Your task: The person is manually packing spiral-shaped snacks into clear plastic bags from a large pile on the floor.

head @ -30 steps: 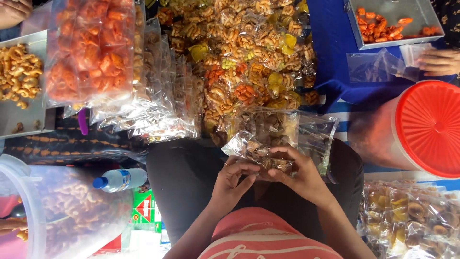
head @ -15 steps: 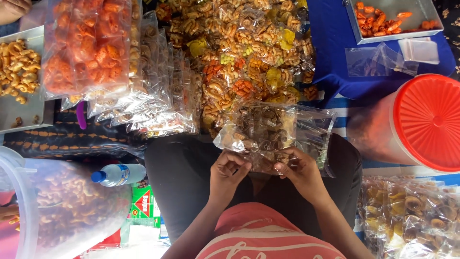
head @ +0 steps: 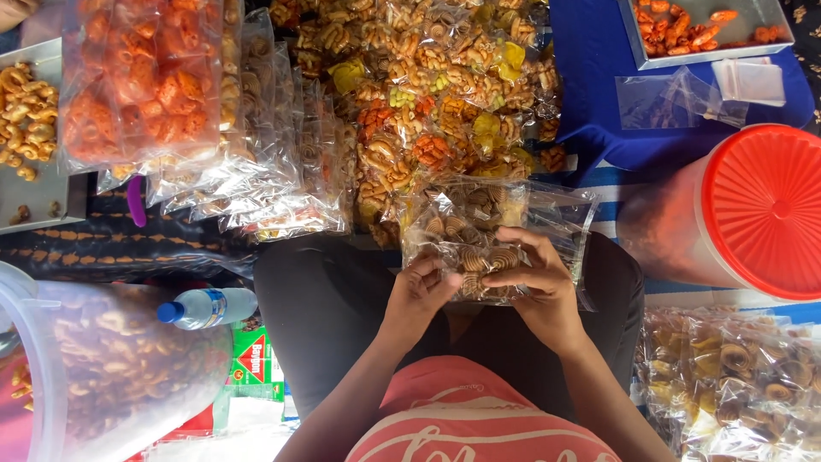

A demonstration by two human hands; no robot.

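Both hands, left [head: 416,293] and right [head: 537,278], pinch a clear snack packet [head: 466,235], fingers apparently curled closed.

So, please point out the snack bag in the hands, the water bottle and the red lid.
Snack bag [head: 466,235]: head view, clear middle above the fingers.
Water bottle [head: 209,305]: head view, middle of its body.
Red lid [head: 770,210]: head view, lid centre.

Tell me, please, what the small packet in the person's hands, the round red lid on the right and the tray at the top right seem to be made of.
The small clear packet of brown spiral snacks looks like thin glossy plastic film: it crinkles and glints. The round red lid looks like moulded plastic, ribbed and slightly shiny. The shallow grey tray seems to be metal, judging by its dull silvery sheen and thin straight rim.
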